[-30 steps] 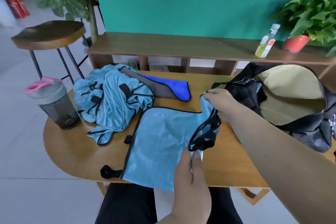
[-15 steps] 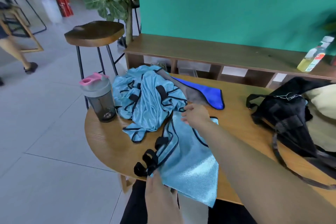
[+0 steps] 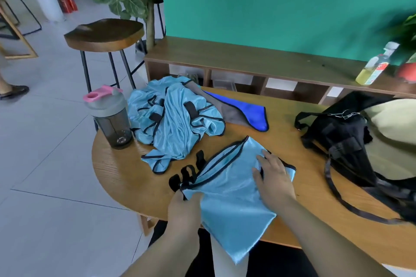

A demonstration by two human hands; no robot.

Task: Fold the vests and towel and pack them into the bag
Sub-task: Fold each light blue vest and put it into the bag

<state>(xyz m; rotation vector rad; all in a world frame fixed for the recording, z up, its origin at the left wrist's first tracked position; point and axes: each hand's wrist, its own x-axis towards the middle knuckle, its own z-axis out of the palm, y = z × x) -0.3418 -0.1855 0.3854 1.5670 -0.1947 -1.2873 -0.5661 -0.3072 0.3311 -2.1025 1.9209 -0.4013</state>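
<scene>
A light blue vest (image 3: 231,189) with black trim lies folded in half on the round wooden table (image 3: 126,175), its lower corner hanging over the near edge. My left hand (image 3: 183,209) pinches its left corner beside the black straps. My right hand (image 3: 273,176) lies flat on the vest's right part with fingers spread. Behind it sits a crumpled heap of more light blue vests (image 3: 173,123). A blue and grey towel (image 3: 243,111) lies past the heap. The black bag (image 3: 351,141) stands open at the right, showing a pale lining.
A dark shaker bottle (image 3: 110,117) with a pink lid stands at the table's left edge. A wooden stool (image 3: 104,35) is behind it. A low shelf (image 3: 258,60) along the green wall carries a yellow drink bottle (image 3: 374,67).
The vest's right half has been folded over to the left onto itself. My right hand let go of the strap end and now presses flat on the fold. The camera swung left.
</scene>
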